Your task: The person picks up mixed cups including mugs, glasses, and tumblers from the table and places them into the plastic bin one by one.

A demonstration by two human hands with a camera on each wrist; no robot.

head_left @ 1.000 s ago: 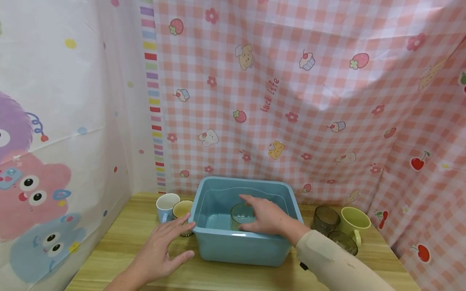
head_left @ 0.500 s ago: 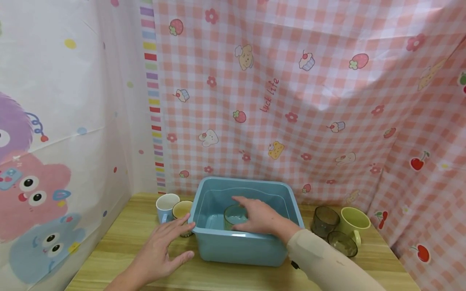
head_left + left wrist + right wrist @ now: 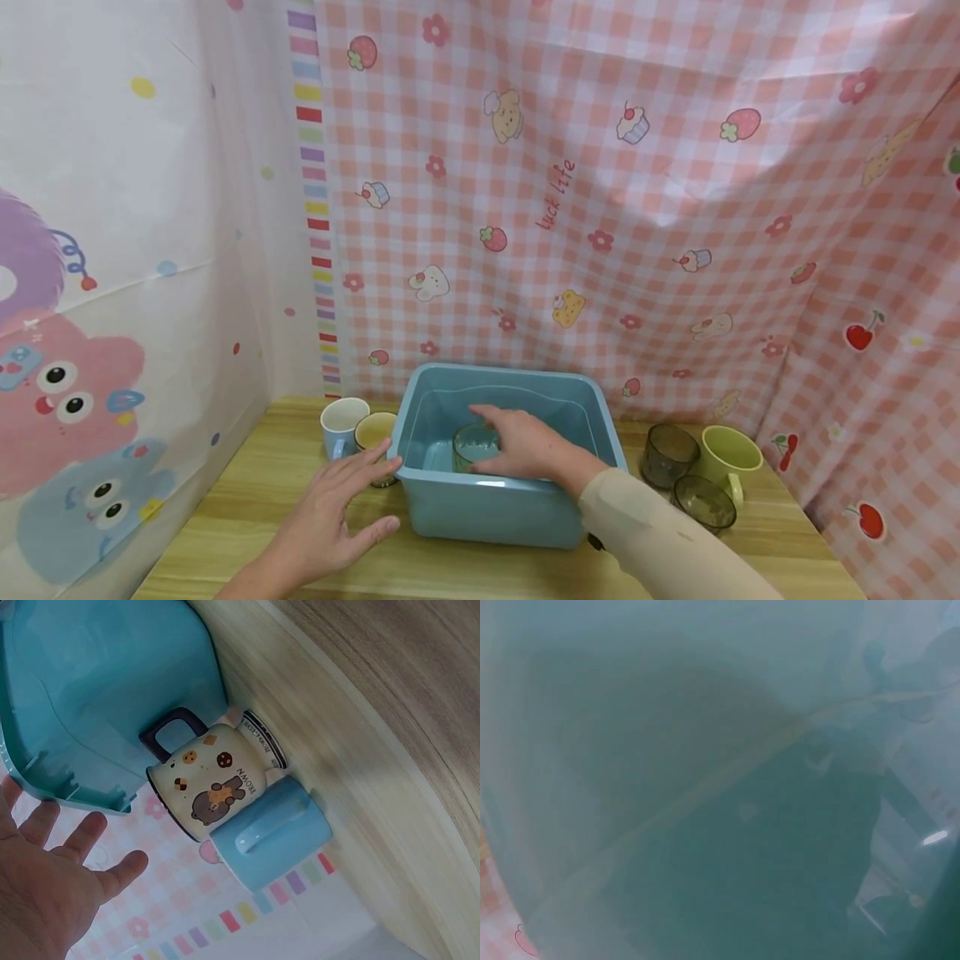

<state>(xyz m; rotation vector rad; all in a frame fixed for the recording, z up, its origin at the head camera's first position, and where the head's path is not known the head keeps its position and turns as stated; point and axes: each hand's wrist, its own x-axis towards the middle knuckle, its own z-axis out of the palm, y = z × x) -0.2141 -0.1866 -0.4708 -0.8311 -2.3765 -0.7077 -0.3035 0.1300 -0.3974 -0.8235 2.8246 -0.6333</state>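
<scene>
Inside one tub — one glass, right hand

A lightly creased beige sleeve at the lower right of the head view ends in a cuff behind the right hand; a small black piece shows under its edge. The left hand, lower left, is bare.

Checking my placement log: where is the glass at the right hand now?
In the head view, the glass is inside the blue tub, left of the tub's middle, with the right hand at its right side.
</scene>
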